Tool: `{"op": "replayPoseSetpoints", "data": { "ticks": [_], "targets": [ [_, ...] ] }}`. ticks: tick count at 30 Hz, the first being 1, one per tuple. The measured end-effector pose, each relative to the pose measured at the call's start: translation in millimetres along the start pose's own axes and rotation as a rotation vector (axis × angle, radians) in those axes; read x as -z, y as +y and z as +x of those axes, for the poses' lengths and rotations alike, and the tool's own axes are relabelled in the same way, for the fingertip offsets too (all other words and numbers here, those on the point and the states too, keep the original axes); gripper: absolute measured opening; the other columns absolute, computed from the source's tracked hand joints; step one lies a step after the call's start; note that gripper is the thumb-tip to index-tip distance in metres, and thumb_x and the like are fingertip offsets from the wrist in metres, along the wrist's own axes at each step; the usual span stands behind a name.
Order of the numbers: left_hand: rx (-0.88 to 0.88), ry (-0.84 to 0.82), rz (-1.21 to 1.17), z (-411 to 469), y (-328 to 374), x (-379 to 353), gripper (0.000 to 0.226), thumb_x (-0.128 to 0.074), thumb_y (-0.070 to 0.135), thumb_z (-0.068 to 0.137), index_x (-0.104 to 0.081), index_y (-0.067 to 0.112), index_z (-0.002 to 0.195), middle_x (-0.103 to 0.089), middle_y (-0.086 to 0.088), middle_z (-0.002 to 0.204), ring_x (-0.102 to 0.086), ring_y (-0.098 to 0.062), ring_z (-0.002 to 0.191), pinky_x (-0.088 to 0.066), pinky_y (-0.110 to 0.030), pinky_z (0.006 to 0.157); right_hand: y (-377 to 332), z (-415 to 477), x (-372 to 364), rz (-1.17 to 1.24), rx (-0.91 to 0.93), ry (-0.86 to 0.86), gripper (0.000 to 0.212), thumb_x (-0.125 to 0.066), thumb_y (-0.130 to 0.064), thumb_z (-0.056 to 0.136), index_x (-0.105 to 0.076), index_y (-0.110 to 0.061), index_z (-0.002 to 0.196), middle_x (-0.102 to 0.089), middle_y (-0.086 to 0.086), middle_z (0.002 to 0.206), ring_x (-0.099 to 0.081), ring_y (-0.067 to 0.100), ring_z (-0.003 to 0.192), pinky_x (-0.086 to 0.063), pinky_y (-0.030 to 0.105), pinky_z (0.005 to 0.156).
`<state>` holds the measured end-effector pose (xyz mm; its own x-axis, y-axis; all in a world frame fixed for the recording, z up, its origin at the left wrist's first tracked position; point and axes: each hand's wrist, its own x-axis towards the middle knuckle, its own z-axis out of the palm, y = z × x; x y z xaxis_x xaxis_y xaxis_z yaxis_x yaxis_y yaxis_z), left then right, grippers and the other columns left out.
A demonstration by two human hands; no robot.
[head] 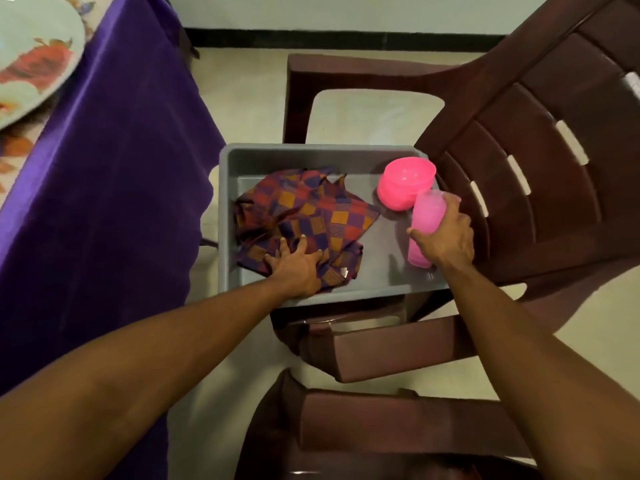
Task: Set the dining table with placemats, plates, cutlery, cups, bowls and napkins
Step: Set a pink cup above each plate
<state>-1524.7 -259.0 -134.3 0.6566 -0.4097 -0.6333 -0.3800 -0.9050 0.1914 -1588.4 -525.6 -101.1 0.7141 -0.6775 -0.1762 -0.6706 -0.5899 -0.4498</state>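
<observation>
A grey rectangular plastic tub (311, 155) sits on a dark brown plastic chair (540, 168) — in it lie checked purple-and-orange cloth napkins (311, 209), stacked pink plastic bowls (405, 183) and leaning pink plastic cups (424, 220). The purple-clothed table (104, 150) beside it carries a patterned placemat (14, 147) under a pale printed plate (31, 53).

Bare forearms (166, 344), left hand (298, 269), right hand (449, 239).

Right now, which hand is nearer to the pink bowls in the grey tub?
Right. The right hand grips the pink cups just beside the pink bowls; the left hand rests on the checked napkins across the grey tub.
</observation>
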Motion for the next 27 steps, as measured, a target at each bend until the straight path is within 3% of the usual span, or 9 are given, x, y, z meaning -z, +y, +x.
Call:
{"op": "replayPoseSetpoints", "data": {
  "ticks": [7,11,20,23,25,27],
  "targets": [
    [0.045,-0.034,0.112,6.1,7.7,9.4,0.067,-0.058,0.045,0.093,-0.029,0.039,0.153,0.004,-0.004,0.166,0.001,-0.052,0.146,-0.017,-0.073,0.11,0.0,3.8,2.4,0.027,-0.026,0.059,0.069,-0.085,-0.031,0.075,-0.049,-0.008,0.129,-0.058,0.024,0.124,-0.056,0.045,0.116,-0.047,0.047,0.092],
    [0.073,-0.064,0.114,8.6,13.8,14.8,0.065,-0.058,0.044,0.093,-0.035,0.027,0.151,0.002,-0.004,0.166,-0.003,-0.052,0.146,-0.018,-0.07,0.11,-3.8,0.8,3.4,-0.016,0.033,0.028,0.062,-0.088,-0.032,0.072,-0.057,-0.01,0.122,-0.062,0.02,0.121,-0.058,0.042,0.113,-0.048,0.043,0.087],
    [0.07,-0.08,0.121,8.3,14.4,19.3,0.072,-0.06,0.055,0.089,-0.036,0.028,0.151,-0.001,-0.006,0.166,-0.007,-0.051,0.146,-0.021,-0.067,0.111,-15.8,-7.4,6.0,-0.084,0.186,-0.05,0.055,-0.087,-0.026,0.074,-0.062,-0.007,0.118,-0.064,0.02,0.123,-0.06,0.04,0.113,-0.051,0.046,0.092],
    [0.07,-0.086,0.018,7.4,11.2,24.1,0.069,-0.06,0.059,0.088,-0.039,0.035,0.149,-0.015,-0.005,0.164,-0.012,-0.047,0.146,-0.02,-0.067,0.113,-25.7,-17.0,12.6,-0.007,0.187,-0.004,0.041,-0.088,-0.03,0.072,-0.067,-0.008,0.099,-0.067,0.016,0.114,-0.062,0.038,0.106,-0.054,0.044,0.089],
    [0.056,-0.006,-0.1,0.6,10.0,29.0,0.069,-0.063,0.057,0.086,-0.039,0.038,0.147,-0.031,-0.003,0.158,-0.021,-0.041,0.146,-0.021,-0.067,0.113,-34.0,-26.9,18.9,0.11,0.166,0.036,0.036,-0.089,-0.032,0.068,-0.06,-0.013,0.078,-0.067,0.01,0.098,-0.063,0.034,0.094,-0.055,0.039,0.078],
    [-0.014,0.175,-0.217,-13.9,11.3,36.6,0.079,-0.07,0.054,0.081,-0.034,0.034,0.149,-0.037,-0.001,0.155,-0.024,-0.035,0.147,-0.022,-0.068,0.113,-40.4,-41.1,27.1,0.232,0.147,0.048,0.041,-0.09,-0.033,0.064,-0.052,-0.016,0.07,-0.062,0.004,0.084,-0.059,0.029,0.083,-0.048,0.035,0.069]
  ]
}}
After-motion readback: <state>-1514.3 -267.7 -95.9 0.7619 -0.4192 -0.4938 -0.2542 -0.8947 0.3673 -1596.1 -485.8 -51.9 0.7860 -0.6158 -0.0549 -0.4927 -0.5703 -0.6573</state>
